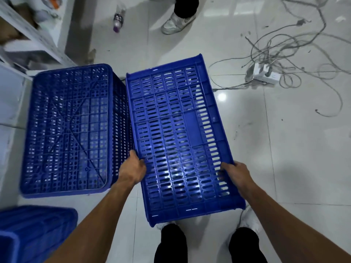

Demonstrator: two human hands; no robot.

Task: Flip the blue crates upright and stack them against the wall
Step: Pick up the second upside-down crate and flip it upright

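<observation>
**Both hands clamped on a tipped blue crate**

Nearest the camera were the person's two bare forearms, reaching forward and down over black trouser legs and white shoes. The left hand (133, 168) was closed around the left long edge of a blue slotted crate (178, 137), fingers curled over the rim. The right hand (236, 176) gripped the opposite long edge in the same way, its fingers wrapped under the rim. The held crate was tilted, one slotted broad face turned up toward the camera, its near end above the shoes and its far end pointing away across the floor (284, 149).

Just to its left, touching or almost touching it, a second blue crate (70, 128) sat upside down on the tiles, its lattice base facing up. A third blue crate (36, 230) showed only partly at the lower left corner; its orientation could not be told.

A white shelf unit (28, 37) stood at the upper left. Farther back lay a plastic bottle (118, 19) and another person's white sneaker (176, 21). A tangle of grey cables (284, 44) with a white power strip (266, 74) spread across the upper right floor.
</observation>
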